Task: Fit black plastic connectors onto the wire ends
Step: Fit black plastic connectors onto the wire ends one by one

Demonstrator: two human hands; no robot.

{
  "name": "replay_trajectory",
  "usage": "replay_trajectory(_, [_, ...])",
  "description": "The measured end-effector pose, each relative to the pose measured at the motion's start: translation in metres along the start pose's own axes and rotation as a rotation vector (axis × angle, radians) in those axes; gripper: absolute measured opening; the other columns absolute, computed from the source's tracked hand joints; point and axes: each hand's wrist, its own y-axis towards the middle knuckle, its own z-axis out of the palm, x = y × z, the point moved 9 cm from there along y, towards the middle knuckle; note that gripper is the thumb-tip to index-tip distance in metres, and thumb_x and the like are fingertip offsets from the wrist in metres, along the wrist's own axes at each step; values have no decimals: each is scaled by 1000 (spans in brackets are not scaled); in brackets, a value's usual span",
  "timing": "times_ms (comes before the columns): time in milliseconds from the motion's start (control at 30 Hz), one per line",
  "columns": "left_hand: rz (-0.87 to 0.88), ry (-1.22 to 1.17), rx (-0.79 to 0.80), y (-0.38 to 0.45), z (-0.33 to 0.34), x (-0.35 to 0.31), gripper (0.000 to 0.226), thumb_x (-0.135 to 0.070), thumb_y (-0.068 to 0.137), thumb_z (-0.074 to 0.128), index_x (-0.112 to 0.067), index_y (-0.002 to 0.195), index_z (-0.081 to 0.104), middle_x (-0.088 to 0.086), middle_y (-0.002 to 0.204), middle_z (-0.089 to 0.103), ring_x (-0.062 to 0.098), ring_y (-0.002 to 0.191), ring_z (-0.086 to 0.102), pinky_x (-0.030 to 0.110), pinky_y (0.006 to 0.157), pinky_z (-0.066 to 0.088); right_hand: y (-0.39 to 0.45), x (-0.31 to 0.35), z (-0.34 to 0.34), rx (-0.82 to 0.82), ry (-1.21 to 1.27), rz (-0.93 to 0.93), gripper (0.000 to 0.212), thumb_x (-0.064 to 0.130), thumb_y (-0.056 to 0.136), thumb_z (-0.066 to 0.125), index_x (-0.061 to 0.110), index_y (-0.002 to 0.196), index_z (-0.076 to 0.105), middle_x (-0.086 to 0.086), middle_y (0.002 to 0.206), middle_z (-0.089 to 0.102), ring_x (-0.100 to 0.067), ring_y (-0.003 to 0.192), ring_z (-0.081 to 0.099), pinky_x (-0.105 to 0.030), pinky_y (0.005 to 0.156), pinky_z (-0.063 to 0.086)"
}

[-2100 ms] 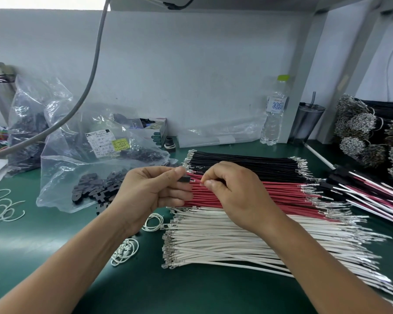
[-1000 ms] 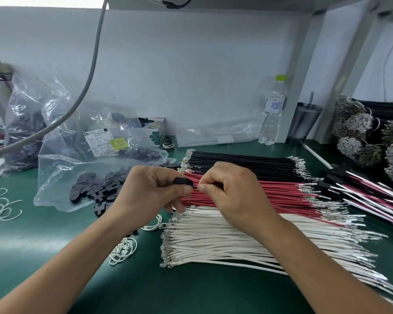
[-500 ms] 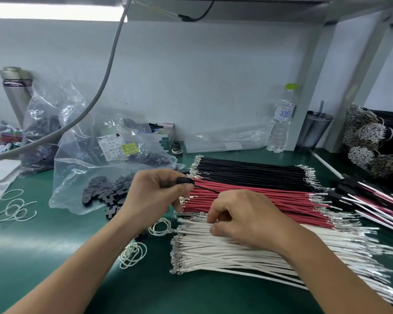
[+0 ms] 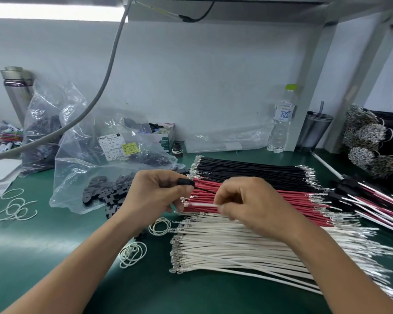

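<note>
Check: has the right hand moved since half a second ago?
Yes. The right hand has lifted off the white wire pile, up toward the red wires, pinching one white wire.

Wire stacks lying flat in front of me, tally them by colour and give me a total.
Black wire stack: 1
Red wire stack: 1
White wire stack: 1
Total: 3 stacks. The single wires in each are too many to count.
</note>
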Motion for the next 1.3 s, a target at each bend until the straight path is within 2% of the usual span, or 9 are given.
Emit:
replay_trajectory(100, [-14, -48, 6, 0, 0, 0, 13, -23, 74, 86, -25, 87, 83, 8, 75, 78, 20, 56, 71, 25, 50, 56, -1, 0, -24, -193, -21, -29, 11, 26, 91, 69, 37, 86, 70, 19, 84, 62, 0, 83, 58, -24, 72, 46])
replay_trajectory(233, [-12, -98, 31, -1, 2, -3, 17, -25, 71, 86, -22, 87, 84, 10, 74, 78, 19, 54, 70, 24, 49, 55, -6, 7, -32, -376, -57, -87, 5, 33, 88, 72, 34, 83, 72, 19, 83, 62, -2, 80, 61, -36, 74, 53])
replay_trajectory(600, [-26, -156, 50, -3, 4, -5, 21, -28, 68, 86, -19, 88, 84, 14, 74, 77, 19, 55, 70, 24, 49, 55, -10, 11, -35, -450, -28, -165, 7, 25, 85, 79, 33, 84, 77, 17, 83, 60, -6, 78, 63, -37, 68, 54])
replay_trajectory(767, [-37, -173, 74, -4, 8, -6, 27, -30, 65, 86, -17, 89, 84, 13, 72, 76, 19, 53, 69, 24, 49, 55, -12, 18, -33, -490, -67, -191, 5, 26, 85, 79, 31, 85, 77, 16, 81, 58, -6, 74, 60, -31, 63, 51])
replay_trajectory(900, [-46, -165, 103, -5, 9, -5, 25, -23, 68, 85, -14, 91, 84, 16, 70, 75, 20, 53, 68, 24, 49, 55, -6, 9, -23, -425, 104, -150, 10, 17, 84, 80, 27, 84, 78, 13, 79, 58, -10, 75, 60, -35, 67, 51])
replay_trajectory(967, [-50, -177, 108, -5, 9, -5, 26, -23, 67, 85, -12, 91, 83, 17, 70, 75, 21, 52, 68, 24, 50, 55, -5, 8, -18, -400, 161, -141, 11, 15, 84, 80, 25, 84, 78, 12, 80, 60, -10, 77, 61, -31, 69, 50])
replay_trajectory(1067, [-60, -169, 105, -5, 9, -4, 25, -21, 68, 85, -10, 91, 83, 17, 71, 75, 22, 52, 69, 25, 49, 56, -8, 20, -16, -430, 79, -198, 6, 14, 86, 77, 21, 87, 77, 14, 81, 57, -9, 76, 60, -25, 67, 50])
replay_trajectory(1167, [-53, -128, 122, -6, 10, -4, 18, -15, 74, 83, -9, 91, 82, 16, 73, 76, 22, 54, 69, 25, 49, 55, -11, 31, -13, -454, -40, -269, 2, 15, 89, 74, 15, 89, 76, 13, 83, 55, -9, 74, 57, -26, 66, 51])
replay_trajectory(1300, [-50, -123, 114, -5, 11, -7, 18, -15, 75, 83, -9, 91, 82, 15, 73, 76, 23, 54, 68, 25, 49, 54, -5, 14, -14, -404, 107, -175, 2, 21, 88, 77, 22, 87, 77, 14, 82, 59, -9, 80, 60, -27, 69, 50])
